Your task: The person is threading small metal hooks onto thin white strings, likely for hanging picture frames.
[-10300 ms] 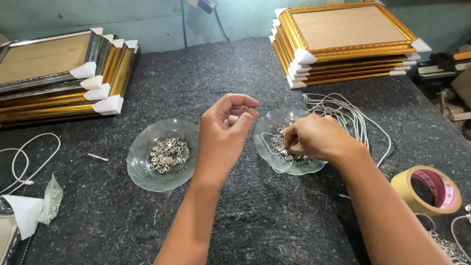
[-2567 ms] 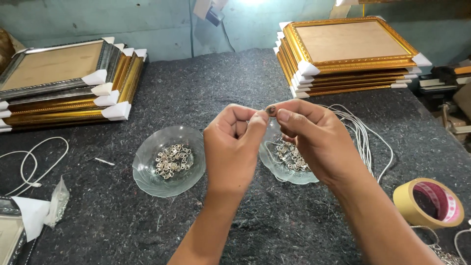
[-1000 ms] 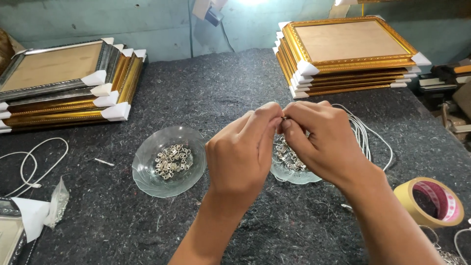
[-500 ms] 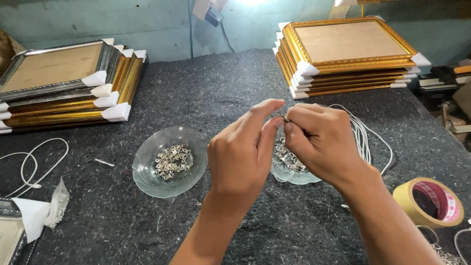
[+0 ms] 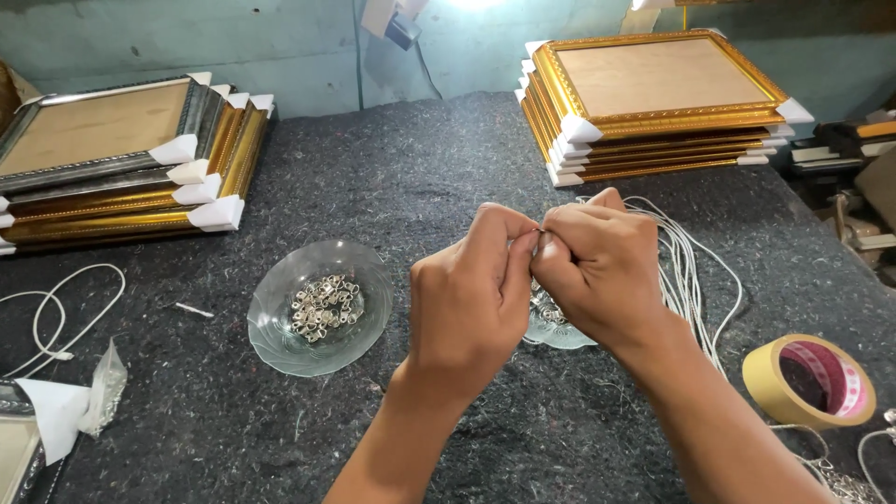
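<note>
At the left edge of the felt-covered worktop, a loop of white cord is lying near a small clear plastic bag at the near left corner. Behind them, toward the far left corner, a stack of gold and silver picture frames with white corner protectors is resting. A short white scrap is lying just left of a clear glass dish, which is holding a heap of small silver metal rings and sitting left of the worktop's middle.

Above the middle of the worktop, the left hand is curling closed, its thumb and forefinger pinching a small metal piece at the point where the two hands are meeting. The right hand is closing on the same piece from the other side, its fingertips touching those of the left hand; the piece is too small and too covered to tell its shape. Beneath the right hand, a second glass dish is peeking out, mostly hidden, with a few silver bits showing in it.

Just right of the hands, a bundle of white cords is lying in long loops. Toward the far right corner, another stack of gold frames is sitting. Near the right edge, toward the front, a roll of tan masking tape is lying flat.
</note>
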